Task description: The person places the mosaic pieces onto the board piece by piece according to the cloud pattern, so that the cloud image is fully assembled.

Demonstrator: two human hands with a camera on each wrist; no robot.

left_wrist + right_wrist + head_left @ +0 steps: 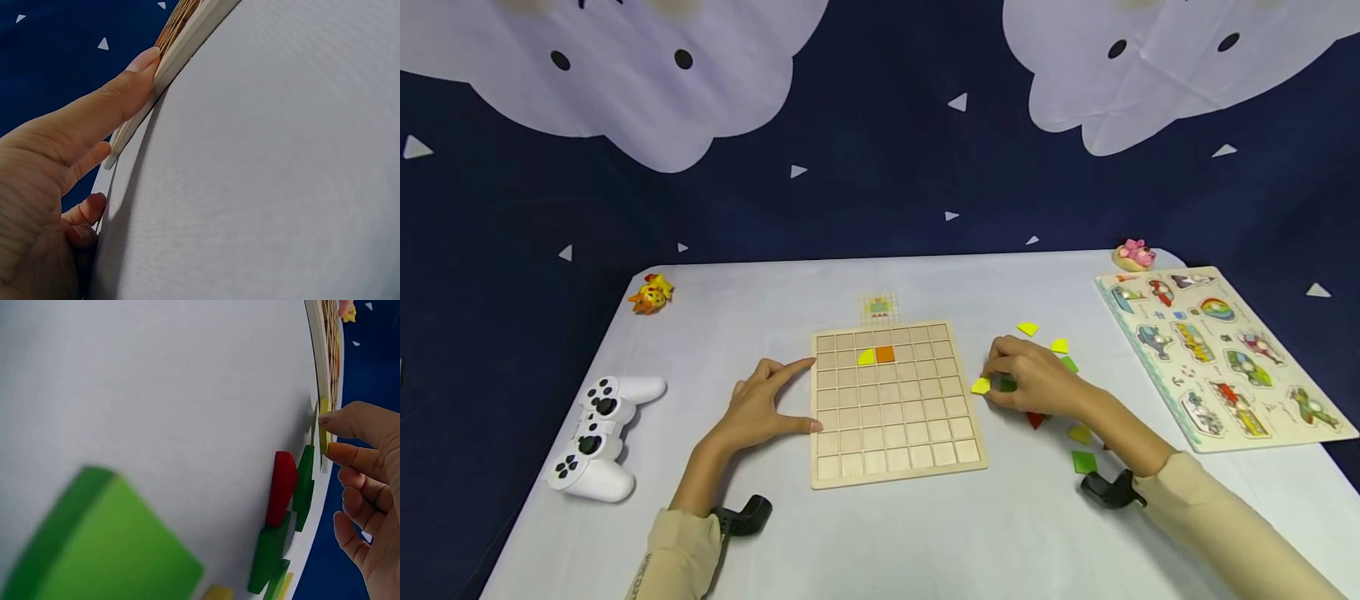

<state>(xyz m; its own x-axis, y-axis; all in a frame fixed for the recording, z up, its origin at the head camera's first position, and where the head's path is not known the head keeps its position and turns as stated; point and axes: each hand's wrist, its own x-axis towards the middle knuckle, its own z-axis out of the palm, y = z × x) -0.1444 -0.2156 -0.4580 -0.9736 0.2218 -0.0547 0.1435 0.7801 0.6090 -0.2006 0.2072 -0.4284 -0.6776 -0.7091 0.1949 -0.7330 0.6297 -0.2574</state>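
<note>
A wooden grid board (895, 462) lies mid-table, with a yellow quarter-round piece (867, 357) and an orange square (885, 354) side by side in its upper cells. My left hand (760, 408) touches the board's left edge with thumb and a fingertip spread apart; the left wrist view shows the thumb against the rim. Just off the board's right side, my right hand (1037, 377) pinches a yellow piece (324, 428) between thumb and finger. Around and under that hand lie loose green, red and yellow pieces, including a green square (1084, 462) and a red piece (282, 487).
A small pattern card (878, 308) lies behind the board. At the left are a white game controller (602, 437) and a yellow-orange toy figure (652, 294). A picture puzzle board (1225, 358) and a pink toy (1135, 255) are at the right.
</note>
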